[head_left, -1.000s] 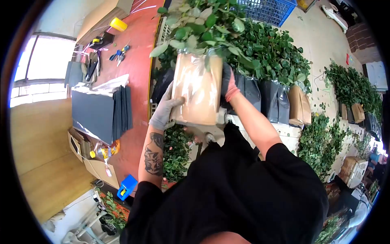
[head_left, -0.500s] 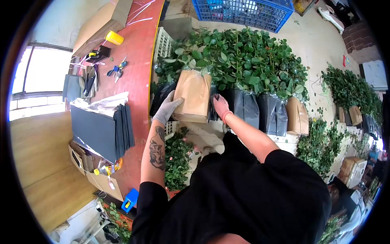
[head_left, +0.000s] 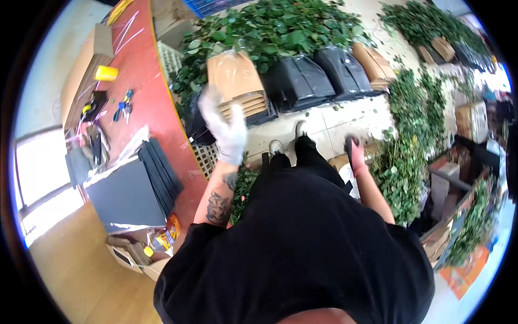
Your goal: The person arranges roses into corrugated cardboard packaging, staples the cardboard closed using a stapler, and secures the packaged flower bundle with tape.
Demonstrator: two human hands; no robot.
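My left hand (head_left: 229,132), in a whitish glove, is raised in front of the brown-paper-wrapped bundle (head_left: 234,73). Its fingers are apart and blurred, with nothing visible in them. Whether it touches the wrap I cannot tell. Leafy green stems (head_left: 280,27) stick out beyond the wrapped ends. My right hand (head_left: 358,156), in a pinkish glove, is out to the right above the floor, closed around a small dark object (head_left: 350,144) whose kind is unclear. Between the hands stand black-wrapped bundles (head_left: 302,83), with another brown-wrapped bundle (head_left: 372,62) farther right.
On my left is a red table (head_left: 137,70) with a yellow roll (head_left: 106,73), cutting tools (head_left: 124,107) and a stack of dark sheets (head_left: 127,194). Loose greenery (head_left: 402,156) lies on the floor at right. A blue crate (head_left: 210,6) stands at the back.
My left hand has let go of the brown-wrapped bundle and come back toward me. My right hand has swung right, away from the bundles, with the dark object. The view has shifted.
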